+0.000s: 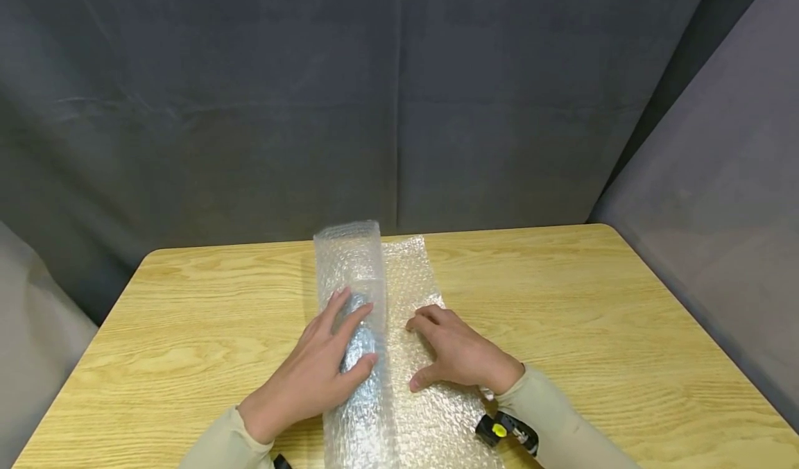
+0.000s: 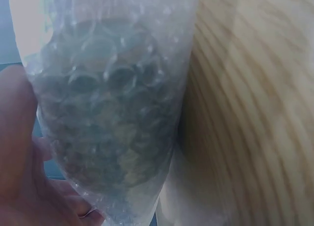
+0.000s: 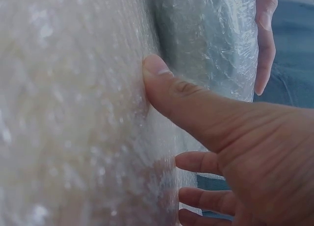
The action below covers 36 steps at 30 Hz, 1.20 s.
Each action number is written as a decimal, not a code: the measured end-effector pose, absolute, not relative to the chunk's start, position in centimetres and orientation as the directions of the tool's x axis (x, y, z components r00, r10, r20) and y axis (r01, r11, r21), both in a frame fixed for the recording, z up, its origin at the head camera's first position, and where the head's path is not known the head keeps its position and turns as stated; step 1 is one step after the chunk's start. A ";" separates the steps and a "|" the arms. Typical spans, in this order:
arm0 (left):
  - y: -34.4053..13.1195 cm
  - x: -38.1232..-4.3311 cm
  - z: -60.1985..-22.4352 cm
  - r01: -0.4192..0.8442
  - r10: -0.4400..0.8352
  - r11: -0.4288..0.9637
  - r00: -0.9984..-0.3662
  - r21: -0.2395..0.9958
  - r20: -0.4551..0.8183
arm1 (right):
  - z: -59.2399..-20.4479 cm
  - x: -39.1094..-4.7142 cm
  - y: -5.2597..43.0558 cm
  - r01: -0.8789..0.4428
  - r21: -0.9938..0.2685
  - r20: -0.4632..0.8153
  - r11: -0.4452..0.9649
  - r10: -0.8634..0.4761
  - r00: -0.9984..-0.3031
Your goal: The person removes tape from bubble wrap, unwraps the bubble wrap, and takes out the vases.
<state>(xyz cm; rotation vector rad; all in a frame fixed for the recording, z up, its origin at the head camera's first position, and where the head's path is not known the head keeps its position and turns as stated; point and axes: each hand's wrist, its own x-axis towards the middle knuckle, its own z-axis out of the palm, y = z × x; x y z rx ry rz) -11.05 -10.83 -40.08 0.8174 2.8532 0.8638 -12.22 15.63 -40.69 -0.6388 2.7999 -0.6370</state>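
2 hands (image 1: pixel 315 368) (image 1: pixel 458 350) on bubble wrap (image 1: pixel 399 399) | seemingly bluish object (image 1: pixel 367 344) inside

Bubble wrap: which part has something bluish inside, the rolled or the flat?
The rolled part, under the left hand; the flat part, by the right hand, looks yellowish.

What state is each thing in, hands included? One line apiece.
Bubble wrap: left part folded over, right part spread across the table.
Bluish object: covered by bubble wrap.
Left hand: fingers spread over the covered object.
Right hand: thumb and fingers apart, thumb touching bubble wrap.
Dark curtain: hanging.
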 end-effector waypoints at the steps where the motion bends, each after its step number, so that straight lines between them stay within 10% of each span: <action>1: -10.9 -11.0 -40.1 0.476 0.501 0.705 -0.859 0.526 0.106 | -40.7 -12.2 15.6 -0.365 -0.454 -0.097 0.813 -0.452 -0.887; 36: -9.3 -10.4 -38.3 0.545 0.558 0.699 -0.821 0.464 0.124 | -40.4 -12.0 15.8 -0.358 -0.474 -0.102 0.804 -0.454 -0.885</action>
